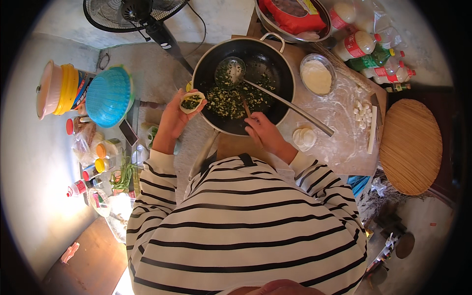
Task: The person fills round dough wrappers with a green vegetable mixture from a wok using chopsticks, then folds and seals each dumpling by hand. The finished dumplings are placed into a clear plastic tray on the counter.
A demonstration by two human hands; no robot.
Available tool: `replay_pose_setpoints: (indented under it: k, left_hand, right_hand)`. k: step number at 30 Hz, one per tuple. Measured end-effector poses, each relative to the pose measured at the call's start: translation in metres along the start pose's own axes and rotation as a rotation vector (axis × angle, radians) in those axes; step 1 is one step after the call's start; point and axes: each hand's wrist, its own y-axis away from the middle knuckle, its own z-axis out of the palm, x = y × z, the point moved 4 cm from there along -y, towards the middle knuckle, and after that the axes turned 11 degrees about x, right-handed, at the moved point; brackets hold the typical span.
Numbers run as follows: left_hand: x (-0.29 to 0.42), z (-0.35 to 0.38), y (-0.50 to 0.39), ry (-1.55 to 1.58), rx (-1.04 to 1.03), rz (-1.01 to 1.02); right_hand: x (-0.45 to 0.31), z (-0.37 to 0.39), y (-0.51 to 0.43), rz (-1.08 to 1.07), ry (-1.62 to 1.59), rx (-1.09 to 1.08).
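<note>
My left hand (176,115) cradles a round dough wrapper (191,102) with chopped green filling on it, just left of the pan's rim. In my right hand (266,129) is a thin wooden utensil (246,107), its tip down in the green and yellow filling (230,103). That filling spreads over the near part of a wide black pan (266,55). A long-handled metal ladle (288,104) rests in the pan, its bowl among the filling and its handle lying over the right rim. Several flat dough wrappers (304,138) lie overlapped to the right of my right hand.
On the floured board (332,118) stand a bowl of flour (316,76), small dough pieces (363,112) and a white stick (372,129). Bottles (357,46) line the back right. A round wooden lid (411,146) leans right. At left are a blue basket (108,96), jars (107,149) and a fan (136,14).
</note>
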Motion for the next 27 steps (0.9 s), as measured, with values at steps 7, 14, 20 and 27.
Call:
replay_pose_setpoints:
  k: [7, 14, 20, 27]
  left_hand:
    - [-0.021, 0.029, 0.002, -0.020, -0.067, -0.035]
    - [-0.047, 0.052, 0.004, -0.013, -0.174, -0.113]
    - [-0.063, 0.063, 0.008, -0.130, -0.216, -0.155]
    - [-0.077, 0.066, 0.008, -0.188, -0.185, -0.175]
  right_hand:
    - [-0.018, 0.008, 0.012, -0.211, 0.282, -0.156]
    - [-0.058, -0.039, -0.028, -0.231, 0.017, 0.112]
    - [-0.088, -0.028, -0.056, -0.297, 0.000, 0.222]
    - [-0.074, -0.022, -0.049, -0.412, 0.080, 0.268]
